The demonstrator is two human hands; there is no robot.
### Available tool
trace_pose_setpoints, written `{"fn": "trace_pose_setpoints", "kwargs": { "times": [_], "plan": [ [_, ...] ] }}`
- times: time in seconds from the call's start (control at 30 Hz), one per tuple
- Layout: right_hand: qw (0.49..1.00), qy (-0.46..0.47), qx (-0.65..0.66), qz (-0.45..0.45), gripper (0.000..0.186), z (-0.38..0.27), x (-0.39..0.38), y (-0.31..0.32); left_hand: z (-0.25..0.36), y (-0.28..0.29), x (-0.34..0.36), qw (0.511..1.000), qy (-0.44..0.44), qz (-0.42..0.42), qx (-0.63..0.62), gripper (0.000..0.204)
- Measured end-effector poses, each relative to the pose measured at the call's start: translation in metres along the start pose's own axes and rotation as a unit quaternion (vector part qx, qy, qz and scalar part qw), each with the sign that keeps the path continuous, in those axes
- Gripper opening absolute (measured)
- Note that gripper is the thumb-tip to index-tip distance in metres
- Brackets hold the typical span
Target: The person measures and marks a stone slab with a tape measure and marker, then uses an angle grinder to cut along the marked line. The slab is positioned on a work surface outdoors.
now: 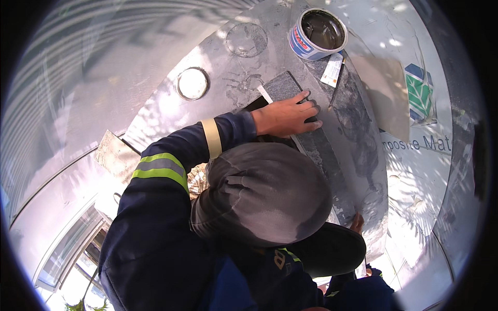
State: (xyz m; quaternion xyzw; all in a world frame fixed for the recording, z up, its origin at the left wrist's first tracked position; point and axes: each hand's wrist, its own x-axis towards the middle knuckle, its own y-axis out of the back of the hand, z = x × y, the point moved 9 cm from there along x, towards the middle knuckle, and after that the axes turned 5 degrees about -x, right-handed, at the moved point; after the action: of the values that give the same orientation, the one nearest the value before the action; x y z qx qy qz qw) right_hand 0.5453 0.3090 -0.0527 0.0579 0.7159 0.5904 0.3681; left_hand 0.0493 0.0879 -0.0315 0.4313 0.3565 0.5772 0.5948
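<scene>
A broad grey panel (358,140), smudged and dappled with light, carries everything, spreading from eleven o'clock round to four. At one o'clock stands a blue-and-white tub (317,33), open, with dark paste inside. Just beside its base, between one and two, lies a white card (332,69), and alongside that a thin dark stick (336,83). A faint ring mark (246,40) shows at twelve. The bright disc (192,84) at eleven may be a lid or an opening; I cannot tell.
</scene>
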Motion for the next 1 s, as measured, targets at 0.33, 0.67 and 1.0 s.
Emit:
{"fn": "trace_pose_setpoints", "kwargs": {
  "times": [0.33,0.67,1.0],
  "plan": [
    [0.999,0.02,-0.025,0.003,0.104,0.027,-0.008,-0.021,0.01,-0.001,0.011,1.0,-0.01,-0.001,0.0,0.075],
    [1.0,-0.003,0.0,0.008,0.111,0.006,0.0,-0.006,0.007,0.001,0.009,0.999,-0.017,0.029,0.02,0.082],
    [0.999,0.013,-0.023,0.031,0.103,0.008,0.002,0.0,0.014,0.002,0.005,0.996,-0.027,0.067,0.059,0.082]
  ]
}}
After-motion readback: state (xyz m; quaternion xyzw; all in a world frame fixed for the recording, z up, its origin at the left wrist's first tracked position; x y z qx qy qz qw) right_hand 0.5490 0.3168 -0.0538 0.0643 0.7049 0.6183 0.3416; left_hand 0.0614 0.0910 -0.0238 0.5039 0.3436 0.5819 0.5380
